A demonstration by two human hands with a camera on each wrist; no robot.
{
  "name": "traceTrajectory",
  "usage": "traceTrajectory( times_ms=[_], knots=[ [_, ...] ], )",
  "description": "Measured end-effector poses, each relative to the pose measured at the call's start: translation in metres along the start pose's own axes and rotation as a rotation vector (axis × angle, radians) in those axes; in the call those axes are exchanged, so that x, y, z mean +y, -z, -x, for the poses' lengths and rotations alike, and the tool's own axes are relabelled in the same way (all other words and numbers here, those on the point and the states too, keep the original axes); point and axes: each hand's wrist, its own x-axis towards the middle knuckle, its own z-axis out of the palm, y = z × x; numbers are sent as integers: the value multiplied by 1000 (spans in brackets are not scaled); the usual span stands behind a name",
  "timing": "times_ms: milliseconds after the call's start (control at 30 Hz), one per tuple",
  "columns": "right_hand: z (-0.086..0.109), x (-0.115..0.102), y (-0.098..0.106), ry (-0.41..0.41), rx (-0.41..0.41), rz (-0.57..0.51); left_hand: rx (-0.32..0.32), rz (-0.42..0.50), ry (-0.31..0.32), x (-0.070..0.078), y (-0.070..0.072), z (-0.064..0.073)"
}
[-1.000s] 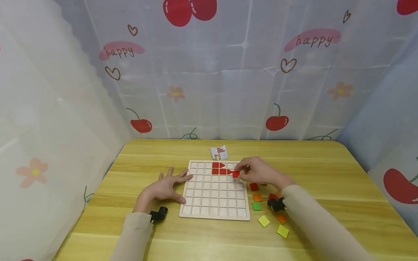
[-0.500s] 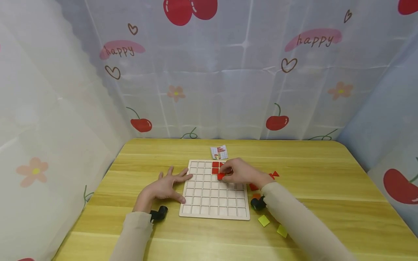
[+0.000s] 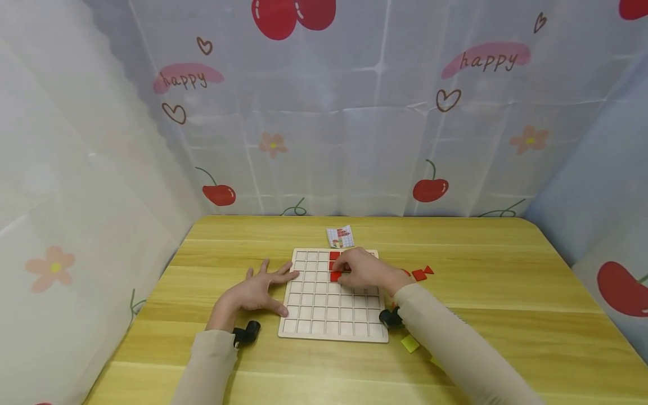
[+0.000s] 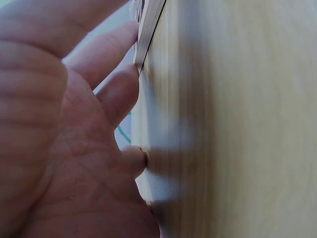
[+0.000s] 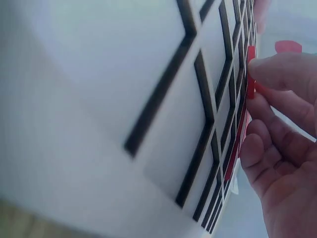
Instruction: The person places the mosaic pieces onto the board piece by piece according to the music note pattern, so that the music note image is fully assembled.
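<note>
A pale wooden grid board (image 3: 332,313) lies on the table. My left hand (image 3: 253,291) spreads its fingers against the board's left edge. In the left wrist view, fingertips of that hand (image 4: 81,134) touch the board's rim (image 4: 150,27). My right hand (image 3: 365,269) pinches a red square tile (image 3: 335,277) at a third-row cell, below other red tiles (image 3: 334,256). In the right wrist view, the red tile (image 5: 251,72) stands raised from the grid, between thumb and finger of the right hand (image 5: 285,119). The right hand hides the upper-right cells.
A small printed pattern card (image 3: 340,236) lies behind the board. Right of it are a red square (image 3: 419,275), a red triangle (image 3: 429,270) and a yellow tile (image 3: 410,343). The right sleeve (image 3: 455,337) covers part of that area. A patterned curtain (image 3: 324,169) stands behind the table.
My right hand has moved left across the board with the red square tile, from the right side to the column under the other red squares. The left hand has stayed in place.
</note>
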Motion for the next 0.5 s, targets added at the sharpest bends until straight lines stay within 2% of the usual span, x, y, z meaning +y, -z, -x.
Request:
traceTrajectory(
  times_ms=[233,500],
  knots=[
    [-1,-6,-1,7,3,43,-3,1,-7,1,1,0],
    [-1,-11,-2,-24,-5,31,-3,8,-10,3,1,0]
  ],
)
